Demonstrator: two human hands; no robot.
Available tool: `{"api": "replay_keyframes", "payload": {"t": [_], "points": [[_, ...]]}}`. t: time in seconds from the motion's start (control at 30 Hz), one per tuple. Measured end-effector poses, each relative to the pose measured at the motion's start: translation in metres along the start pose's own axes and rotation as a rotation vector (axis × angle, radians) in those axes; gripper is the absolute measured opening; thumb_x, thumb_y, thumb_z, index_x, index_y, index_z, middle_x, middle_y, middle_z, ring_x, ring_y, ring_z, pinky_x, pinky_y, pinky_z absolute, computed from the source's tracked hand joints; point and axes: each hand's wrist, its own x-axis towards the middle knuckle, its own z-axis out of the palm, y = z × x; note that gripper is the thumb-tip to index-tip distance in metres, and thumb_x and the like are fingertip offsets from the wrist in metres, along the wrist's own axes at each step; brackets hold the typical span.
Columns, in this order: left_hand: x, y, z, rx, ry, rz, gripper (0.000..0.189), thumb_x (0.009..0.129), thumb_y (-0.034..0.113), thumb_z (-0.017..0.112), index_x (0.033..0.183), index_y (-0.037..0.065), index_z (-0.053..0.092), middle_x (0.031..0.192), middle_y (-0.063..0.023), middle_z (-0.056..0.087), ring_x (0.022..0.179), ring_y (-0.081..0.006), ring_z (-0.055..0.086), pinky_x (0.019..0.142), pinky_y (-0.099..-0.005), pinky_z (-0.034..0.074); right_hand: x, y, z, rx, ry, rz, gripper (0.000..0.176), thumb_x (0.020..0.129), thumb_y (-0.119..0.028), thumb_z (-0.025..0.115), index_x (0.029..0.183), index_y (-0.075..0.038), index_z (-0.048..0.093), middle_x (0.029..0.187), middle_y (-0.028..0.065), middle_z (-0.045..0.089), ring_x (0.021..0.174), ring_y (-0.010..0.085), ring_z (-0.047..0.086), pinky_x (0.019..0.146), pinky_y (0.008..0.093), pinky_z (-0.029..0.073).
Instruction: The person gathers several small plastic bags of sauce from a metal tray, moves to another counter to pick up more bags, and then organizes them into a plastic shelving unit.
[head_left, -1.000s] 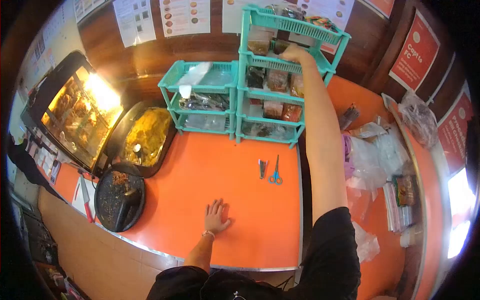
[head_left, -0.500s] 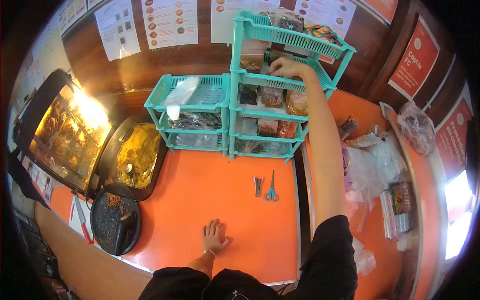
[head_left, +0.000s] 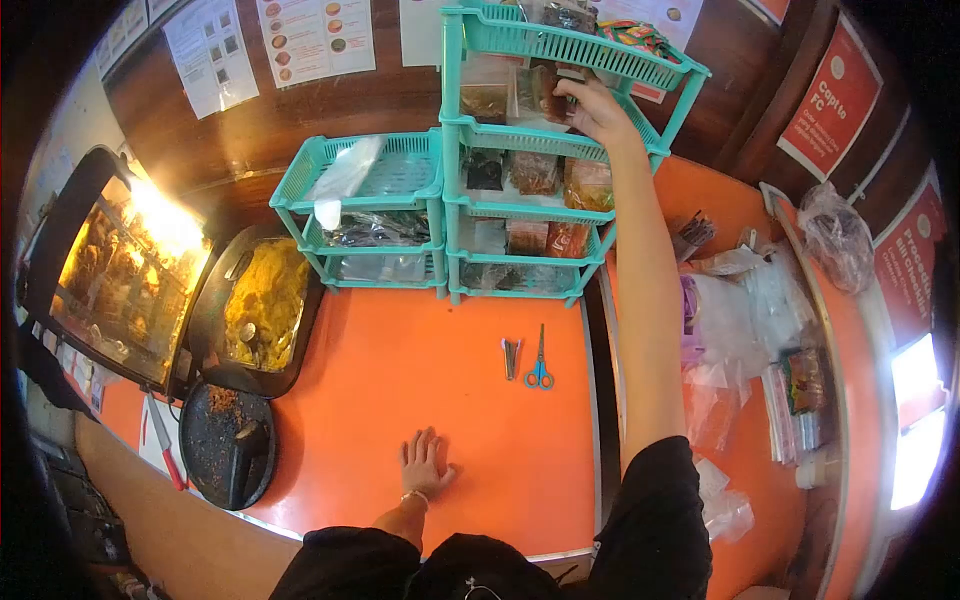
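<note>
Small clear packet (head_left: 541, 92) with dark brownish stuff inside, standing upright on the second shelf down of the tall teal rack (head_left: 455, 150), near its right end.

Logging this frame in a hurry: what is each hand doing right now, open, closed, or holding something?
Left hand: open, flat on the orange counter.
Right hand: inside the tall teal rack, grip cannot be told.

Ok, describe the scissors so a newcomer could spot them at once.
On the orange counter, in front of the tall turquoise rack, the scissors lie between the rack's foot and the left hand resting flat. Their blue handles set them apart from the small all-metal tool beside them.
</note>
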Motion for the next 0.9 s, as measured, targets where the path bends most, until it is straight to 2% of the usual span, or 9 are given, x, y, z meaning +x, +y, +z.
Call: {"api": "replay_keyframes", "payload": {"t": [0.17, 0.23, 0.37, 0.43, 0.57, 0.63, 0.7, 0.87, 0.9], "points": [[0.001, 0.003, -0.003, -0.023, -0.033, -0.029, 0.062, 0.068, 0.041, 0.050, 0.121, 0.010, 0.040, 0.133, -0.0065, 0.029, 0.127, -0.0257, 0.019, 0.103, -0.0470, 0.010, 0.009, 0.004, -0.007, 0.037, -0.202, 0.079, 0.023, 0.076, -0.010, 0.058, 0.098, -0.004, 0.054, 0.081, 0.0031, 0.055, 0.072, 0.0125, 0.055, 0.060, 0.0246, 0.046], [0.001, 0.002, -0.004, -0.033, -0.040, -0.020, 0.063, 0.068, 0.040, 0.050, 0.122, 0.011, 0.039, 0.134, -0.0062, 0.028, 0.127, -0.0249, 0.018, 0.104, -0.0465, 0.009, 0.013, -0.002, -0.005, -0.504, -0.237, 0.075, 0.013, 0.077, -0.010, 0.058, 0.088, -0.003, 0.057, 0.078, 0.0024, 0.057, 0.070, 0.0109, 0.055, 0.061, 0.0230, 0.044], [0.001, 0.000, 0.001, -0.013, -0.044, -0.024, 0.062, 0.067, 0.040, 0.050, 0.122, 0.011, 0.039, 0.134, -0.0059, 0.027, 0.127, -0.0250, 0.018, 0.104, -0.0465, 0.009, 0.018, -0.013, 0.003, -0.769, -0.264, 0.062, 0.015, 0.077, -0.012, 0.059, 0.088, -0.002, 0.056, 0.080, 0.0031, 0.057, 0.071, 0.0109, 0.056, 0.060, 0.0235, 0.045], [0.000, -0.002, 0.005, -0.003, -0.039, -0.020, 0.062, 0.068, 0.040, 0.049, 0.122, 0.012, 0.039, 0.135, -0.0057, 0.027, 0.127, -0.0250, 0.018, 0.104, -0.0463, 0.009, 0.022, -0.009, 0.012, -0.585, -0.248, -0.218, 0.014, 0.078, -0.012, 0.058, 0.087, -0.003, 0.055, 0.081, 0.0039, 0.057, 0.075, 0.0119, 0.058, 0.058, 0.0251, 0.047], [0.001, 0.002, -0.003, -0.007, -0.060, -0.025, 0.062, 0.068, 0.041, 0.049, 0.122, 0.012, 0.039, 0.135, -0.0057, 0.027, 0.127, -0.0249, 0.018, 0.104, -0.0461, 0.009, 0.021, 0.008, 0.047, -0.248, -0.010, 0.088, 0.024, 0.078, -0.020, 0.059, 0.095, -0.003, 0.057, 0.089, 0.0057, 0.060, 0.079, 0.0139, 0.059, 0.062, 0.0296, 0.050], [0.000, 0.002, -0.004, -0.001, -0.046, -0.022, 0.061, 0.068, 0.041, 0.049, 0.121, 0.012, 0.040, 0.135, -0.0060, 0.027, 0.127, -0.0250, 0.018, 0.104, -0.0463, 0.010, 0.041, 0.029, 0.047, -0.454, -0.058, 0.054, 0.034, 0.075, -0.028, 0.061, 0.098, -0.004, 0.057, 0.093, 0.0085, 0.061, 0.081, 0.0205, 0.060, 0.068, 0.0345, 0.049], [0.001, 0.004, -0.007, 0.000, -0.064, -0.033, 0.061, 0.068, 0.041, 0.049, 0.121, 0.012, 0.040, 0.135, -0.0062, 0.027, 0.127, -0.0250, 0.018, 0.104, -0.0463, 0.010, 0.046, 0.038, 0.055, -1.054, 0.129, -0.202, 0.027, 0.070, -0.031, 0.061, 0.083, -0.008, 0.060, 0.084, 0.0115, 0.062, 0.083, 0.0303, 0.059, 0.069, 0.0399, 0.047], [0.001, 0.002, -0.002, -0.009, -0.051, -0.020, 0.061, 0.069, 0.042, 0.049, 0.121, 0.011, 0.040, 0.135, -0.0066, 0.026, 0.127, -0.0251, 0.018, 0.104, -0.0463, 0.010, 0.036, 0.025, 0.051, -1.081, 0.280, -0.259, 0.031, 0.069, -0.033, 0.061, 0.087, -0.008, 0.061, 0.091, 0.0147, 0.061, 0.089, 0.0331, 0.056, 0.074, 0.0411, 0.045], [0.001, 0.001, -0.002, -0.016, -0.045, -0.023, 0.061, 0.069, 0.041, 0.049, 0.121, 0.011, 0.041, 0.135, -0.0063, 0.027, 0.127, -0.0250, 0.018, 0.104, -0.0464, 0.010, 0.037, 0.018, 0.038, -1.100, 0.124, -0.189, 0.037, 0.066, -0.035, 0.062, 0.090, -0.006, 0.060, 0.094, 0.0158, 0.060, 0.090, 0.0336, 0.056, 0.075, 0.0403, 0.045]]}}
